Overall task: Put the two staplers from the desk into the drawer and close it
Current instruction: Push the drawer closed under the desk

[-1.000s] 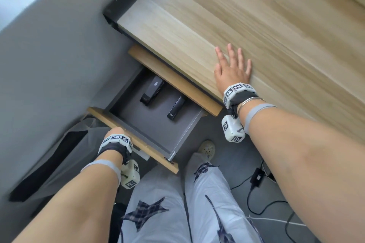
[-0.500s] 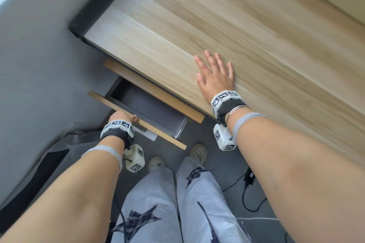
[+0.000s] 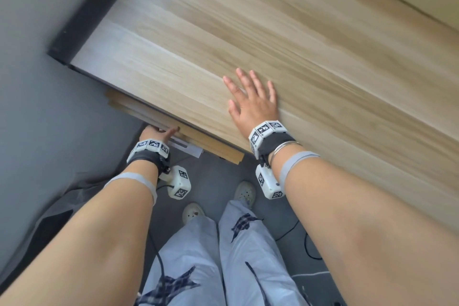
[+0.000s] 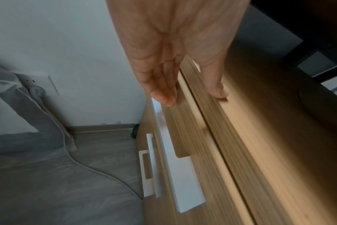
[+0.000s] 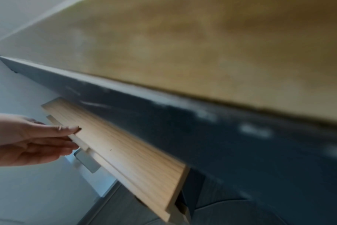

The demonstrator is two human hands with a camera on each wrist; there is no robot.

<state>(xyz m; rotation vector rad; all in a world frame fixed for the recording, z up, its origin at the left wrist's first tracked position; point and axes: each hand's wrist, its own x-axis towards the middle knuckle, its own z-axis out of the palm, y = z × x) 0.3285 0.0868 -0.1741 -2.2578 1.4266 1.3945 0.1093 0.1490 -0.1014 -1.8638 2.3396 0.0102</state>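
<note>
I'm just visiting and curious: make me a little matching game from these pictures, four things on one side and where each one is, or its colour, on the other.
Things:
1. left hand
2. right hand
3. drawer front
4. trousers

Places or colours:
A. flat on the desk top
B. pale, with dark plaid patches
C. straight fingers against the drawer front
D. light wood, under the desk edge

Pairs: 1-C, 2-A, 3-D, 4-B

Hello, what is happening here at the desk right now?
A person stands at a wooden desk. The left hand pushes with straight fingers on the front of the top drawer, which looks pushed in under the desktop, with none of its inside showing. The right hand lies flat on the desktop. No staplers are visible on the desk.
</note>
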